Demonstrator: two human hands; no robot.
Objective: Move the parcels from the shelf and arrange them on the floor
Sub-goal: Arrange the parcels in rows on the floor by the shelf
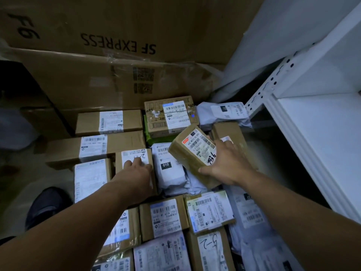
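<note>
Parcels [165,218] crowd the floor [17,192] by the shelf [312,133] — right grip [228,163] clasps a taped box [193,151], left grip [136,171] state unclear.

Courier parcel storeroom.
Barcoded parcels [109,122] crowd the floor [17,192], big cartons [117,42] printed SF EXPRESS stand behind them, and white slotted steel shelving [304,122] runs alongside.
</note>
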